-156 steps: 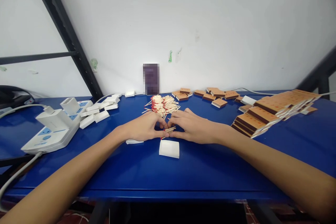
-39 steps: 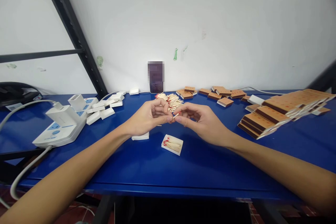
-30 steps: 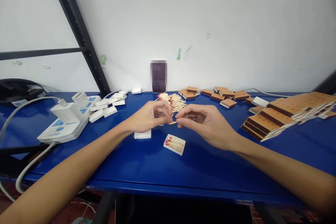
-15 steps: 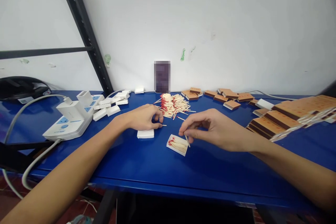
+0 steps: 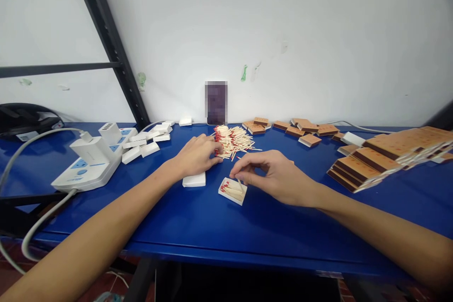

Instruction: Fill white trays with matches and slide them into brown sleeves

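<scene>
My right hand (image 5: 271, 174) pinches a matchstick (image 5: 240, 184), slanted over the right end of a small white matchbox tray (image 5: 231, 201). Several red-headed matches (image 5: 230, 190) lie in that tray, heads to the left. My left hand (image 5: 198, 155) rests at the left edge of a loose pile of matches (image 5: 233, 140), fingers curled and thumb close to them. What lies between those fingertips is hidden. Just below the left hand lies a white tray (image 5: 194, 180), partly covered by it.
More white trays (image 5: 150, 149) are heaped to the left, beside a power strip (image 5: 85, 177) with chargers and cables. Brown matchbox sleeves (image 5: 307, 126) lie at the back right. Stacked sleeves (image 5: 375, 160) occupy the right side. A blurred dark panel (image 5: 216, 104) leans on the wall.
My left hand has moved up to the match pile, and the stick end seen at its fingertips no longer shows. My right hand has brought its matchstick left, over the tray.
</scene>
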The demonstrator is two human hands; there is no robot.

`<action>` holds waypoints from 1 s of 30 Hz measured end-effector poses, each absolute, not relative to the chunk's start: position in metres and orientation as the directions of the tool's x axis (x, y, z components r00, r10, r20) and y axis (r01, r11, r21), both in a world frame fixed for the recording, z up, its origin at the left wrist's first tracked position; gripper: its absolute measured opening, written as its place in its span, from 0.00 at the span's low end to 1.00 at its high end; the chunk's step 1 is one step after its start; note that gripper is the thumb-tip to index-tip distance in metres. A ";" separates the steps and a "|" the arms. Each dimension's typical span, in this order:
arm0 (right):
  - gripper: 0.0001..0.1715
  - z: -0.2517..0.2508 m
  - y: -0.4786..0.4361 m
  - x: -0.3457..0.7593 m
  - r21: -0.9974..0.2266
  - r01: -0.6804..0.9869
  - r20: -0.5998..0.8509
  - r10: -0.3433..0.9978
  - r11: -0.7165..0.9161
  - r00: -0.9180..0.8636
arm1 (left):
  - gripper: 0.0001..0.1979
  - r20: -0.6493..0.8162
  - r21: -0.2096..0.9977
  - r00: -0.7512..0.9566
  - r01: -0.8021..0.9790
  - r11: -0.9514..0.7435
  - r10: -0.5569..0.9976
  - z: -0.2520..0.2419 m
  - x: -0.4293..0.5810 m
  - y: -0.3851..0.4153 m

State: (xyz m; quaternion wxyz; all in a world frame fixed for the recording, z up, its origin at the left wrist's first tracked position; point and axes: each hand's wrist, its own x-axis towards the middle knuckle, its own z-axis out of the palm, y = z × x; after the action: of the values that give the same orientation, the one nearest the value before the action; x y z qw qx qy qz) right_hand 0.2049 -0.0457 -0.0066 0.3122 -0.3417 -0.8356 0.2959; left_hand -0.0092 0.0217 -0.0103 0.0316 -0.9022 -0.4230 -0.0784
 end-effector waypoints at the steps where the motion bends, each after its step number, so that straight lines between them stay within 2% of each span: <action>1: 0.09 -0.007 -0.046 0.204 -0.715 0.379 0.331 0.762 0.587 -0.556 | 0.11 0.158 0.012 0.628 0.771 -0.637 0.762 -0.010 -0.010 0.022; 6: 0.09 -0.013 -0.048 0.199 -0.679 0.388 0.301 0.719 0.623 -0.626 | 0.10 0.164 0.051 0.668 0.730 -0.682 0.726 -0.011 -0.012 0.024; 12: 0.10 -0.017 -0.047 0.205 -0.539 0.363 0.405 0.611 0.760 -0.680 | 0.09 0.115 0.078 0.694 0.707 -0.703 0.710 -0.009 -0.017 0.024; 15: 0.10 -0.019 -0.049 0.209 -0.489 0.417 0.369 0.615 0.766 -0.697 | 0.09 0.075 0.105 0.706 0.697 -0.710 0.704 -0.005 -0.021 0.024; 20: 0.20 -0.025 -0.055 0.207 -0.354 0.484 0.296 0.587 0.800 -0.754 | 0.08 0.083 0.141 0.720 0.676 -0.724 0.689 -0.004 -0.022 0.026; 25: 0.29 -0.029 -0.056 0.205 -0.401 0.488 0.263 0.608 0.775 -0.749 | 0.07 0.096 0.235 0.730 0.644 -0.728 0.676 -0.005 -0.015 0.024; 30: 0.24 -0.026 -0.056 0.204 -0.458 0.455 0.249 0.602 0.763 -0.759 | 0.09 0.114 0.305 0.733 0.616 -0.726 0.670 -0.007 -0.011 0.020</action>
State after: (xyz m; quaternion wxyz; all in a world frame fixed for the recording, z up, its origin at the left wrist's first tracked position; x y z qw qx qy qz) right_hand 0.2045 -0.0561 -0.0256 0.1944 -0.2876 -0.9187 0.1886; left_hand -0.0109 0.0203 -0.0069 -0.1240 -0.9226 -0.3486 -0.1089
